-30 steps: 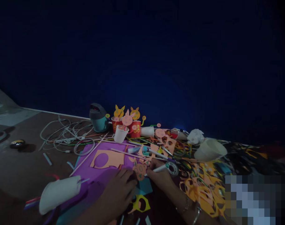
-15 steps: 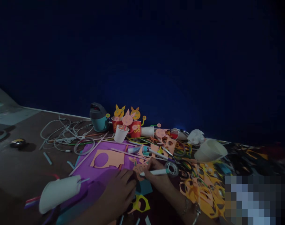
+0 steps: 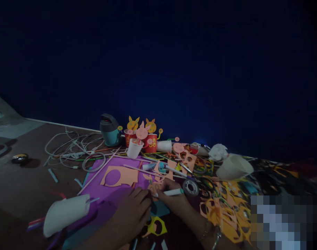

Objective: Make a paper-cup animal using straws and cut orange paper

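My right hand [image 3: 174,199] is closed around a white marker pen [image 3: 174,192] with a green end. Its tip meets a peach paper cutout [image 3: 154,187], an animal head with pointed ears and rounded marks drawn on it. My left hand [image 3: 133,210] lies at the cutout's left edge, fingers curled and pressed together; the fingertips are hidden. Beneath the hands are a purple sheet [image 3: 96,192] and a teal piece [image 3: 159,207]. A yellow paper scrap [image 3: 162,225] with a round hole lies just below. To the right of the pen sits a tape roll [image 3: 191,187].
Behind stand red cups [image 3: 151,144] and a white cup [image 3: 134,148] with paper animal heads, beside a teal-grey container [image 3: 110,130]. Coiled white cables [image 3: 69,146] lie left. A tipped paper cup [image 3: 66,213] is front left. Paper scraps [image 3: 226,208] and a pale cup [image 3: 233,167] are right.
The marker pen has shifted slightly left and its back end has moved away from the tape roll. My right hand has moved a little with it; the left hand stays almost still.
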{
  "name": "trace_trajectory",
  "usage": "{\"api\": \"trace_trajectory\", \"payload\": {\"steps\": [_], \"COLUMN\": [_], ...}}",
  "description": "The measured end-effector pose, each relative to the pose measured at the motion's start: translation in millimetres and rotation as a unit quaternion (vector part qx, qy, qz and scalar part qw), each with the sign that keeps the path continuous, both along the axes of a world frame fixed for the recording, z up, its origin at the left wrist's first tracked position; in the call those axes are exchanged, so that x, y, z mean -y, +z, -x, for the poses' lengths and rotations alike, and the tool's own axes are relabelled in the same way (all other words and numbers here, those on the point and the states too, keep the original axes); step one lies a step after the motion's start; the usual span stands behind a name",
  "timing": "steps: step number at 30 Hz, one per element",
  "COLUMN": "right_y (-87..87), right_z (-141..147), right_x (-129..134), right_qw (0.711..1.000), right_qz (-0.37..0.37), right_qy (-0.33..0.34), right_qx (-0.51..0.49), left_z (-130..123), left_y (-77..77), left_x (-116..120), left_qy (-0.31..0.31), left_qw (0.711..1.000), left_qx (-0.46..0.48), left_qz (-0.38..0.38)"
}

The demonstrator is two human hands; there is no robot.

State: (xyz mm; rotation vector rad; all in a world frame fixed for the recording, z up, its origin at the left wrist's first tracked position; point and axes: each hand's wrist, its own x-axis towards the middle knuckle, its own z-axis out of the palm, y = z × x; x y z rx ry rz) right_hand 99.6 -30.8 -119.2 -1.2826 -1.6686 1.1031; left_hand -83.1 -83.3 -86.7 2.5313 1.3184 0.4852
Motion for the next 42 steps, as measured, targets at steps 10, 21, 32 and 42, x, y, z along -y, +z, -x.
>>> {"api": "trace_trajectory", "payload": {"steps": [10, 21, 32, 42], "right_y": [1.7, 5.2, 3.8, 4.9], "right_z": [0.8, -0.4, -0.4, -1.4], "right_x": [-0.3, 1.2, -0.9, 0.0], "right_qw": [0.997, 1.0, 0.996, 0.999], "right_qz": [0.03, 0.013, 0.056, 0.031], "right_qy": [0.007, 0.004, -0.009, 0.006], "right_qx": [-0.078, -0.02, -0.076, -0.041], "left_z": [0.1, 0.8, 0.6, 0.0], "left_y": [-0.2, 0.2, 0.5, 1.6], "left_x": [-0.1, -0.6, -0.6, -0.1], "left_qy": [0.001, -0.001, 0.001, 0.005], "left_qw": [1.0, 1.0, 1.0, 1.0], "left_qx": [0.0, 0.0, -0.001, -0.002], "left_qz": [0.017, 0.02, 0.001, 0.001]}}
